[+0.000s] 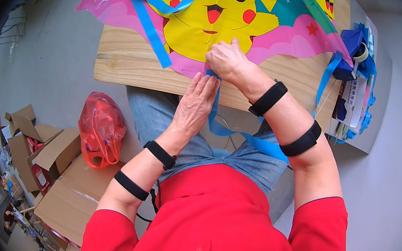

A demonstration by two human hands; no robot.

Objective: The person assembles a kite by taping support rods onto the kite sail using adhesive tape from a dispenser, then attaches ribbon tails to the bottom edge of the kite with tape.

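In the head view, your printed kite lies across the wooden worktop, its wings reaching past the edges. A yellow cartoon character with red cheeks, black eyes and an open, smiling mouth fills its middle, over pink cloud shapes and a teal ground dotted with small white stars. The surface is glossy, and a seam runs down the center. A loose blue ribbon folds over its left part, one end on the bare wood. Your left hand lies flat at the bottom tip, fingers extended and close together, beside a blue strip that trails onto your jeans. Your right hand is curled over the lower edge; whether it pinches anything cannot be told.
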